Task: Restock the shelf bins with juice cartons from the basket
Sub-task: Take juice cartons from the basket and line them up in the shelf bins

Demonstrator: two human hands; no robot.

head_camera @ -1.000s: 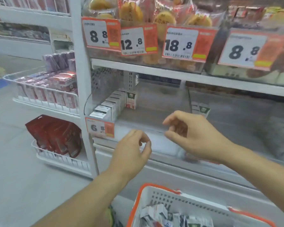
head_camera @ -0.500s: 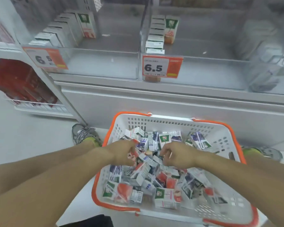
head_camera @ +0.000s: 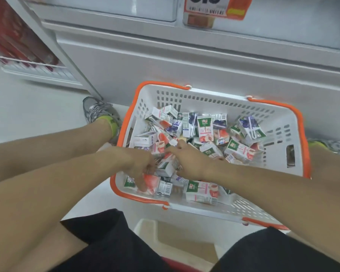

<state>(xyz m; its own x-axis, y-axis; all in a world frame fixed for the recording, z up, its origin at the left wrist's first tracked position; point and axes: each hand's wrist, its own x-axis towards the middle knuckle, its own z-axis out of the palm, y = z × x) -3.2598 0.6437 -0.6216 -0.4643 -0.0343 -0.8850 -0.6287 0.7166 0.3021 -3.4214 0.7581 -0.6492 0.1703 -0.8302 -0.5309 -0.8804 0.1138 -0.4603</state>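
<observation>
A white basket with orange handles (head_camera: 279,132) sits low in front of me, filled with several small juice cartons (head_camera: 204,130) lying jumbled, some with green tops, some purple. Both my hands are down in the pile. My left hand (head_camera: 141,169) reaches to the near left corner, its fingers curled over a red-printed carton (head_camera: 152,183). My right hand (head_camera: 192,163) lies over the middle of the pile, one finger stretched toward the far left, the other fingertips hidden among cartons. A green-and-white carton (head_camera: 168,167) lies between the hands. Only the front edge of the clear shelf bins (head_camera: 106,6) shows at the top.
An orange price tag (head_camera: 214,6) hangs on the bin front. The grey shelf base runs behind the basket. A wire rack of red packets (head_camera: 18,46) stands at left. My shoe (head_camera: 98,112) is beside the basket, and a white stool (head_camera: 175,232) is under its near edge.
My hands came down from the shelf bin edge into the basket. Since half a second ago the view tilted lower and my left hand slid toward the near left corner.
</observation>
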